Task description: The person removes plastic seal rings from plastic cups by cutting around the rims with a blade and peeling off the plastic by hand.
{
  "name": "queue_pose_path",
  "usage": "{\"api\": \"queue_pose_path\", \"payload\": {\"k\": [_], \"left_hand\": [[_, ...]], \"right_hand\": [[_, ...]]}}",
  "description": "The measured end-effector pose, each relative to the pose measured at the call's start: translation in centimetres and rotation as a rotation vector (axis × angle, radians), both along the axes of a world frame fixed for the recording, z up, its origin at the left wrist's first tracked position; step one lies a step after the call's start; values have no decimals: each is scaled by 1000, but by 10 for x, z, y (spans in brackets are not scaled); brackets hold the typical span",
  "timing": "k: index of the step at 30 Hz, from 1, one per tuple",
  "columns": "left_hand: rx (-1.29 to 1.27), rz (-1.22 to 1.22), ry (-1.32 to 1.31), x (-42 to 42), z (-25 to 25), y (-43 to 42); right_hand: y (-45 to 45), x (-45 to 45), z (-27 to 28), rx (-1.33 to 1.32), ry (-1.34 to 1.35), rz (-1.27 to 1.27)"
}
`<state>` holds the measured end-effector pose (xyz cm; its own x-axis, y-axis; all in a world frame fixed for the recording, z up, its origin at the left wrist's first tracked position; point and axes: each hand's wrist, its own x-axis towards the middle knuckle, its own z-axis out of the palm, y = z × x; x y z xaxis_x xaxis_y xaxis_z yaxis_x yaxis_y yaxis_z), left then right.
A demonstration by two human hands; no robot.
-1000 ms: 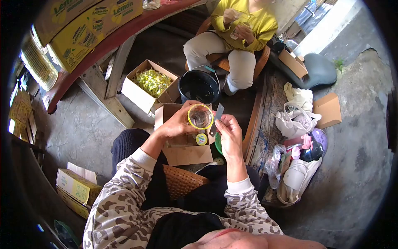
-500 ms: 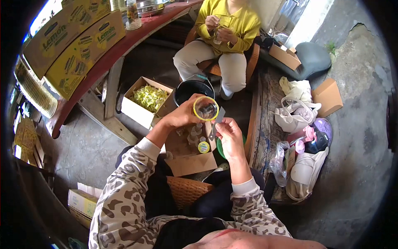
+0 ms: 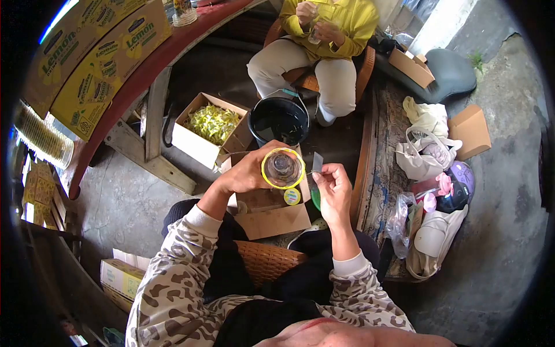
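Note:
My left hand (image 3: 250,169) is closed around a clear plastic cup (image 3: 282,168) with a yellow rim. The cup's round end faces up toward me. Just to its right, my right hand (image 3: 334,188) pinches a thin, flat grey metal blade (image 3: 317,161) between thumb and fingers. A small gap shows between blade and rim. Below the cup stands an open cardboard box (image 3: 272,222), partly hidden by my hand. In it lies a cup with a yellow-and-white printed top (image 3: 292,196).
A black bucket (image 3: 254,122) and a carton of yellow-green strips (image 3: 211,126) stand ahead. Opposite sits a person in a yellow shirt (image 3: 347,43), holding something clear. Lemon cartons (image 3: 87,98) line the red table at left; bags (image 3: 430,240) lie on the bench at right.
The view has shifted, so surroundings sit lower and further right. The blade has moved from beside the cup's rim slightly away to the right. Both hands keep their hold.

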<state>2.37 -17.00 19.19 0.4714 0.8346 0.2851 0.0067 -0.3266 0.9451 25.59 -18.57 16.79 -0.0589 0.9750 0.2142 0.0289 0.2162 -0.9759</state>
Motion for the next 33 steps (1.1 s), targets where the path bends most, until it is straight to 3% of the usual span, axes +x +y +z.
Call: {"api": "queue_pose_path", "payload": {"k": [8, 12, 17, 19, 33], "left_hand": [[-71, 23, -54, -6, 1, -3], [-180, 40, -182, -10, 1, -6], [-131, 81, -217, -6, 3, -7], [-274, 49, -364, -4, 1, -8], [-537, -93, -581, 4, -3, -13]], "right_hand": [[-3, -6, -4, 99, -327, -87], [-5, -12, -2, 127, -349, -110], [-5, -12, 1, 170, -367, -128], [-5, -12, 0, 164, -371, -129], [-8, -15, 7, 186, -376, -101]]}}
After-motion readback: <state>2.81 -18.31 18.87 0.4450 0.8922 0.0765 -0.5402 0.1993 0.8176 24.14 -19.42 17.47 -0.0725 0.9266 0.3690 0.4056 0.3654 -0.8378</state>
